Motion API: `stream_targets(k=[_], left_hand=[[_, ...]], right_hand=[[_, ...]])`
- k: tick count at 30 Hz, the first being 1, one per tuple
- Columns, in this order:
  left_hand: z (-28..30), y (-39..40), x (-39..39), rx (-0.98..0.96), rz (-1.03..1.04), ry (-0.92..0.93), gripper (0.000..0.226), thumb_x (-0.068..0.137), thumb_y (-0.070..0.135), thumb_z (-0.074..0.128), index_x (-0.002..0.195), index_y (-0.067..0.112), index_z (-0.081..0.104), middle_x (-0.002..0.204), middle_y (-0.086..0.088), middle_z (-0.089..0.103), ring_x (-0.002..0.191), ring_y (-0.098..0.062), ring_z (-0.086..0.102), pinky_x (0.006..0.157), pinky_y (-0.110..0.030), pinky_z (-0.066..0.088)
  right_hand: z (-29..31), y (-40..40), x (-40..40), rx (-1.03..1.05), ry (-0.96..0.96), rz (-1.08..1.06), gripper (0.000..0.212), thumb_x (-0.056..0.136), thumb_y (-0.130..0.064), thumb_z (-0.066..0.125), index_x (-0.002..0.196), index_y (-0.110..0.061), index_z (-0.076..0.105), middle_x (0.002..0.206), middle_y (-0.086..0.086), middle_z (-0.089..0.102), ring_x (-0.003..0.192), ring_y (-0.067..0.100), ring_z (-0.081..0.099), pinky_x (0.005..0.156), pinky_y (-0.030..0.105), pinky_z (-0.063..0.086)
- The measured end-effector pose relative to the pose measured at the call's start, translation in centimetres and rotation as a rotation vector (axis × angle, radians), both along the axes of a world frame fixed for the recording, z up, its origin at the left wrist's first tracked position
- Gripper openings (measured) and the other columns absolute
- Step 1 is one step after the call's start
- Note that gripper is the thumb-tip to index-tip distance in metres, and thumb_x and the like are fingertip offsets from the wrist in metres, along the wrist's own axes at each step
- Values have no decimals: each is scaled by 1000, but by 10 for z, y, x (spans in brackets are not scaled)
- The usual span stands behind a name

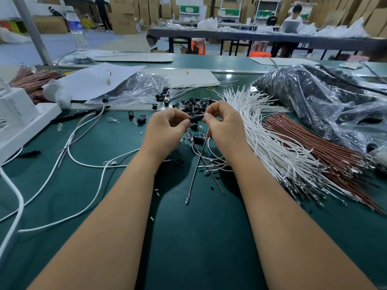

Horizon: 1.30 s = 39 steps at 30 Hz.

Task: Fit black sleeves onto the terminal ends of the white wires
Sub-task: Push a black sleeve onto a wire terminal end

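Left hand (165, 126): hovering above the green bench (188, 237), fingers curled, thumb and forefinger pinching a black sleeve (194, 119). The sleeve is sitting between the two hands at mid-bench, its long axis lying roughly left to right.

Right hand (224, 124): fingers curled, fingertips pinching a thin wire end just beside the sleeve's right end; whether the tip is already inside is not showing.

Two dark wires (198, 164) are hanging from the hands and crossing, their metal-tipped ends pointing toward the person.

Loose black sleeves (192, 104): lying heaped just behind the hands.

White wires (270, 139): lying fanned in a bundle to the right, long axis running from far-left to near-right.

Brown wires (318, 143): lying beside them, further right.

Clear plastic bag (326, 101): sitting at far right, holding dark parts.

Water bottle (77, 28): standing at far left, its blue label too blurred for reading.

White unit (18, 118): sitting at left edge, its faint print also unreadable.
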State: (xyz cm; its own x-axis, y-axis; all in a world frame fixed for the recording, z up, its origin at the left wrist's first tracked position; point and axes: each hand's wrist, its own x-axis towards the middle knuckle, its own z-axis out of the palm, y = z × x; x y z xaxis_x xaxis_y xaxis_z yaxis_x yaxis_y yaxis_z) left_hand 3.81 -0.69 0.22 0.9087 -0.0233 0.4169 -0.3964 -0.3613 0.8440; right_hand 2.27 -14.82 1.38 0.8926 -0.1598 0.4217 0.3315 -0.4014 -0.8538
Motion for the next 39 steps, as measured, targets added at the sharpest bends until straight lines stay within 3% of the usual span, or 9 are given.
stream_targets(k=[7, 15, 18, 21, 25, 30, 33, 35, 39], left_hand=[[0, -2, 0, -48, -32, 16, 6, 88, 3, 64, 92, 4, 69, 73, 1, 69, 56, 6, 59, 57, -7, 44], [1, 1, 0, -134, -33, 66, 4, 85, 9, 70, 82, 12, 71, 61, 9, 65, 54, 0, 56, 57, -12, 45], [1, 2, 0, -156, -28, 64, 6, 83, 12, 73, 78, 16, 71, 64, 0, 67, 61, -11, 57, 62, -21, 47], [1, 3, -1, -167, -47, 68, 6, 82, 10, 73, 78, 15, 72, 72, -9, 70, 67, -16, 61, 69, -28, 50], [3, 2, -2, -184, -111, 68, 14, 83, 4, 71, 79, 17, 72, 65, 8, 70, 63, -2, 64, 65, -14, 50], [7, -1, -4, -237, -147, 91, 11, 87, 0, 64, 94, 6, 70, 52, 17, 62, 45, 7, 52, 49, -3, 38], [7, -5, -5, -202, -104, 78, 10, 88, 5, 65, 92, 10, 72, 67, 8, 70, 62, 3, 61, 62, -9, 47], [7, -10, -6, -164, -48, 68, 9, 88, 8, 67, 92, 11, 73, 81, -5, 73, 75, -9, 65, 71, -18, 53], [10, -25, -13, -204, -43, 34, 5, 86, 11, 70, 87, 15, 72, 80, -21, 70, 68, -15, 57, 64, -23, 48]], right_hand=[[-2, 2, 2, -10, -8, 28, 25, 91, -6, 58, 76, -26, 53, 77, -4, 55, 70, 18, 53, 76, 50, 54], [-2, 1, 2, 27, 35, 60, 24, 95, -5, 52, 80, -25, 54, 74, -1, 62, 60, 12, 53, 66, 39, 52], [0, 0, 1, 101, 80, 97, 14, 97, -9, 50, 97, -19, 60, 74, 4, 66, 51, 0, 53, 54, 24, 47], [-2, 1, 1, 66, 74, 153, 12, 93, -14, 60, 104, -17, 64, 77, 4, 67, 53, -2, 55, 54, 19, 48], [-3, 1, 3, 9, 38, 133, 11, 90, -8, 64, 87, -19, 66, 75, -2, 64, 60, 0, 56, 62, 20, 48], [-3, -1, 6, 32, 35, 129, 14, 92, -7, 62, 86, -20, 63, 74, -4, 62, 58, 1, 54, 61, 20, 43], [-1, -2, 6, -12, 32, 99, 12, 93, -11, 61, 86, -21, 63, 73, -7, 61, 61, 3, 53, 62, 21, 43], [1, -4, 5, -171, 13, 31, 6, 93, -19, 61, 89, -22, 64, 72, -12, 59, 65, 4, 54, 63, 23, 44], [13, -17, 3, -457, -57, -189, 15, 96, -35, 52, 91, -25, 61, 72, -15, 54, 64, 1, 49, 53, 22, 32]])
